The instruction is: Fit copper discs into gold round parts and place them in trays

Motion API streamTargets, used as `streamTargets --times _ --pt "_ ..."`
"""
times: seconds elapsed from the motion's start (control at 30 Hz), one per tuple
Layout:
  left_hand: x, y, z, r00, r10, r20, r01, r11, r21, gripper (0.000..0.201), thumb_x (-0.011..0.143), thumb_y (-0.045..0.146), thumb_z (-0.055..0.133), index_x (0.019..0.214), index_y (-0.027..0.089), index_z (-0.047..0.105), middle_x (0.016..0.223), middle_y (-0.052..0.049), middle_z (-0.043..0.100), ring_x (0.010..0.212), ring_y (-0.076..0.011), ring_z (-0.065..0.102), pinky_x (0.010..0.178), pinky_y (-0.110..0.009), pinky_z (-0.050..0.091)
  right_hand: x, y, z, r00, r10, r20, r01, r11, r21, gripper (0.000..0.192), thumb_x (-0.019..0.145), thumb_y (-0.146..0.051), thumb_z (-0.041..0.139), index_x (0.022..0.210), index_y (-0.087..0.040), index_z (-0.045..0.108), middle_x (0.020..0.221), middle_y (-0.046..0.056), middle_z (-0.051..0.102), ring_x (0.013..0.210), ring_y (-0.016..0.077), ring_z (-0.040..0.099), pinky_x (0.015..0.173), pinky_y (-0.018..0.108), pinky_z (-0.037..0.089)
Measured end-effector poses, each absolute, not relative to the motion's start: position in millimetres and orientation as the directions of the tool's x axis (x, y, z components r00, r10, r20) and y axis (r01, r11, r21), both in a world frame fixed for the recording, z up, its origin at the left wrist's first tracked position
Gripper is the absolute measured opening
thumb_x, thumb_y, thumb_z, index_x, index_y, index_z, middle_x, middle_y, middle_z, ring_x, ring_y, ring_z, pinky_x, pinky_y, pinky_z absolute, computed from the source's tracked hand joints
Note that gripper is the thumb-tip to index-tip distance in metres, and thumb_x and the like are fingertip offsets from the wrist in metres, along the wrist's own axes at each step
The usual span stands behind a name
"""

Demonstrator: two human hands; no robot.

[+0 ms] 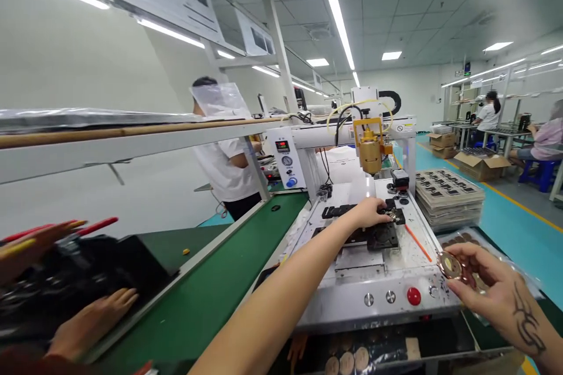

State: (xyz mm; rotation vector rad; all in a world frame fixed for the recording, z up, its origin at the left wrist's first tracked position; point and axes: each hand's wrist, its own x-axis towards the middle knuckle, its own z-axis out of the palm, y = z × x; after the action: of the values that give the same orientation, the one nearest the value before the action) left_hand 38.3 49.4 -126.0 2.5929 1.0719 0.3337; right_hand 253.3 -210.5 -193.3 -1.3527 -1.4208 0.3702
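- We see a bright, evenly lit hall; the light comes from the long ceiling tube lights (341, 23) and square panels (391, 55) overhead.
- Shadows are soft and short, and darkest under the machine bed (373, 272).
- Glare washes out the tubes and gleams on the plastic sheet (79, 117) along the shelf.
- Wide-angle distortion bends the shelf rail and stretches our left forearm (281, 299) near the bottom edge.
- The red-tipped tools (94, 225) at the left edge look smeared, and the far workers are soft.
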Motion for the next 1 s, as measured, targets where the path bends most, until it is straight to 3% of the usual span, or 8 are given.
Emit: streamTargets --times 0.07,0.2,0.37,0.47,0.57,0.8,1.0 --pt "43 65 -128 0.706 0.708 -0.009 0.667 -0.66 0.347 0.029 0.101 0.039 0.077 0.118 0.016 0.074 0.122 -0.009 0.076 0.11 -0.0268 0.074 0.101 -0.05 0.061 279 -218 -202 0.283 0.853 0.439 0.51 0.254 -0.822 0.043 0.085 -0.045 0.081 0.123 -0.025 0.075 0.107 0.008 0.081 0.091 0.0283 0.076 0.071 0.033 0.063" --pt "49 80 -125 0.7 0.698 -0.15 0.703 -0.638 0.313 0.029 0.103 0.041 0.075 0.116 0.015 0.074 0.118 -0.008 0.077 0.105 -0.0254 0.075 0.096 -0.047 0.063 318 -219 -210 0.26 0.891 0.373 0.51 0.201 -0.836 0.051 0.085 -0.05 0.086 0.127 -0.024 0.075 0.102 0.008 0.081 0.084 0.0261 0.076 0.069 0.031 0.065" --pt "69 82 -120 0.68 0.706 -0.196 0.726 -0.614 0.31 0.027 0.103 0.038 0.074 0.119 0.016 0.074 0.12 -0.008 0.076 0.104 -0.0253 0.075 0.092 -0.045 0.064 308 -183 -198 0.241 0.872 0.427 0.495 0.268 -0.826 0.046 0.088 -0.052 0.08 0.122 -0.021 0.073 0.099 0.009 0.078 0.083 0.0249 0.072 0.069 0.034 0.062" --pt "73 73 -117 0.674 0.726 -0.14 0.718 -0.598 0.357 0.028 0.103 0.038 0.074 0.121 0.016 0.074 0.123 -0.008 0.075 0.104 -0.026 0.074 0.09 -0.043 0.065 290 -142 -192 0.145 0.889 0.434 0.488 0.317 -0.813 0.045 0.091 -0.051 0.076 0.121 -0.019 0.069 0.085 0.003 0.069 0.071 0.0206 0.063 0.064 0.033 0.056" --pt "62 61 -108 0.657 0.753 -0.033 0.685 -0.578 0.443 0.028 0.102 0.038 0.075 0.117 0.015 0.074 0.12 -0.007 0.076 0.102 -0.0258 0.075 0.088 -0.043 0.065 275 -92 -189 0.043 0.904 0.426 0.491 0.352 -0.797 0.043 0.09 -0.051 0.073 0.115 -0.017 0.066 0.087 0.003 0.068 0.069 0.0188 0.059 0.065 0.033 0.052" --pt "-7 16 -81 0.56 0.794 0.237 0.49 -0.548 0.678 0.027 0.088 0.029 0.078 0.11 0.014 0.076 0.107 -0.01 0.082 0.098 -0.0232 0.077 0.091 -0.036 0.062 251 5 -168 -0.269 0.917 0.295 0.6 0.399 -0.693 0.027 0.091 -0.038 0.083 0.099 -0.017 0.07 0.082 -0.001 0.068 0.072 0.017 0.064 0.07 0.032 0.054" --pt "-78 -48 -80 0.482 0.814 0.323 0.381 -0.527 0.76 0.03 0.085 0.035 0.076 0.11 0.018 0.072 0.106 -0.01 0.081 0.092 -0.0215 0.075 0.089 -0.038 0.063 251 24 -159 -0.428 0.885 0.182 0.699 0.452 -0.554 0.021 0.102 -0.036 0.078 0.11 -0.016 0.075 0.107 0.004 0.076 0.093 0.0214 0.074 0.086 0.04 0.063"
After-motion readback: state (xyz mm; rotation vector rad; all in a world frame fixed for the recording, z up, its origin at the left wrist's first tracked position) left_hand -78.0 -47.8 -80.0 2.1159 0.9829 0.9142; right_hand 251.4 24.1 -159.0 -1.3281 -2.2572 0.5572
